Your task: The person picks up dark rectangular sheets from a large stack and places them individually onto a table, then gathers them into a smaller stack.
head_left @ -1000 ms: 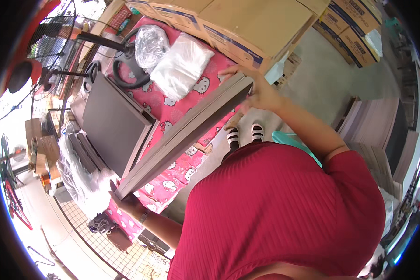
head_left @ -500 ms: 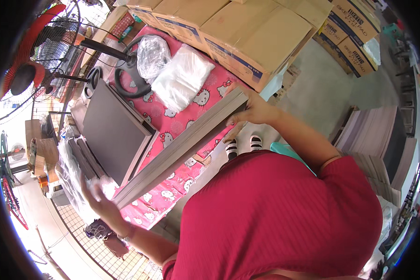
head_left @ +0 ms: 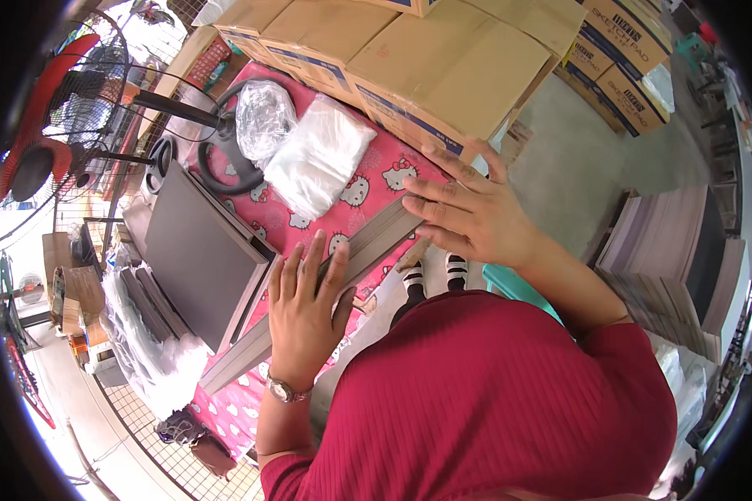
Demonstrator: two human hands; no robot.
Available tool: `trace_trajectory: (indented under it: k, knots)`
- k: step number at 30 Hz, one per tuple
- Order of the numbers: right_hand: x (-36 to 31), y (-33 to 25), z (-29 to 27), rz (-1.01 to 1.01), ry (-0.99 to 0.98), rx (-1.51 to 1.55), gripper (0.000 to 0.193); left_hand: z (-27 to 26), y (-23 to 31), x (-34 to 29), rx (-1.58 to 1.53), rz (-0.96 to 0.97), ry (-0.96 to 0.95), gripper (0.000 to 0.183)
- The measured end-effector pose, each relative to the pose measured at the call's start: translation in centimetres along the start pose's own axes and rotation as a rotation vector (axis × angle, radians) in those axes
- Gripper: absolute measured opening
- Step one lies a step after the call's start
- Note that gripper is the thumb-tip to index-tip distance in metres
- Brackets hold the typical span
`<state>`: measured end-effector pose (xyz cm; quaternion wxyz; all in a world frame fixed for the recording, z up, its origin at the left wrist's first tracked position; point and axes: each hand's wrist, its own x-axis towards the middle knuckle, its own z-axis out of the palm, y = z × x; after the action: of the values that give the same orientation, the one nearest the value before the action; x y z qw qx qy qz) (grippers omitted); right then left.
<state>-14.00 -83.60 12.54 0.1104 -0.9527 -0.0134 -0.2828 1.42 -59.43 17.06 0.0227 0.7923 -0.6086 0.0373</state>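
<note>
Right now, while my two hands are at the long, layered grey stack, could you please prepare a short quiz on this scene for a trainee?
1. Which wrist wears the round-faced metal watch: A) right; B) left; C) neither?
2. True or false: the right hand is nearer than the left hand to the upper end of the layered grey stack.
3. Fill in: the flat, translucent white plastic lies on a ____ patterned cloth.

Key: 1 B; 2 true; 3 pink.

The board bundle (head_left: 384,240) runs along the near edge of the bench (head_left: 241,399); the panel stack (head_left: 200,250) lies left of it. Toward the far edge sit plastic bags (head_left: 322,159) (a fan base (head_left: 228,134) just left of them), before cardboard boxes (head_left: 451,67) at the far right end.
</note>
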Motion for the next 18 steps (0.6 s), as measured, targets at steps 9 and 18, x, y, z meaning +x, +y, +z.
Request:
trace_trajectory:
  k: [9, 18]
  knots:
    - [-2.0, -1.0, -0.2, 0.02, -0.024, -0.022, 0.041, 0.4, 0.3, -0.5, -0.184, -0.038, -0.052, 0.062]
    - [-2.4, -0.4, 1.0, 0.057, 0.135, 0.034, 0.051, 0.6, 0.7, -0.7, -0.055, -0.041, -0.064, 0.068]
